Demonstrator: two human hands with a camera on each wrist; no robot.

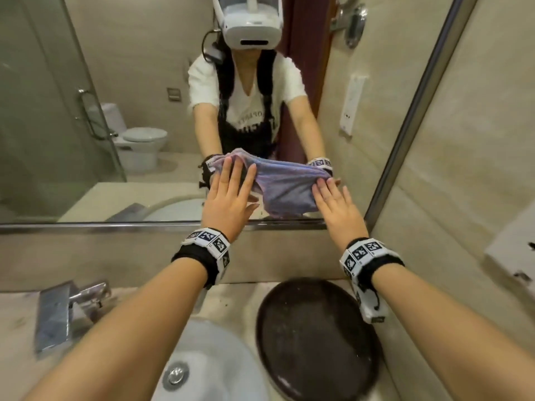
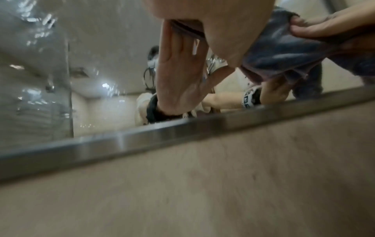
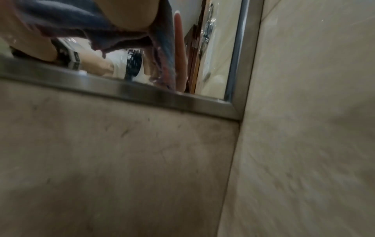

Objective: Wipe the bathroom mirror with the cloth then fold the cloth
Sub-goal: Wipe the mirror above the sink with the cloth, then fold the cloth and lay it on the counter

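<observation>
A purple-blue cloth (image 1: pixel 286 189) is spread flat on the lower right part of the bathroom mirror (image 1: pixel 115 117), just above its metal bottom frame (image 1: pixel 115 227). My left hand (image 1: pixel 231 192) presses the cloth's left end with straight, spread fingers. At the right end, my right hand (image 1: pixel 330 198) presses it the same way. In the left wrist view the cloth (image 2: pixel 284 48) bunches between my palm and the fingers of the right hand (image 2: pixel 316 27). From the right wrist, the cloth (image 3: pixel 71 20) hangs against the glass near the frame corner (image 3: pixel 233 110).
Below my arms are a white sink basin (image 1: pixel 208 366), a chrome faucet (image 1: pixel 63 308) at the left and a dark round tray (image 1: pixel 315 340) on the counter. A tiled side wall (image 1: pixel 463 169) with a white box (image 1: pixel 515 256) closes the right side.
</observation>
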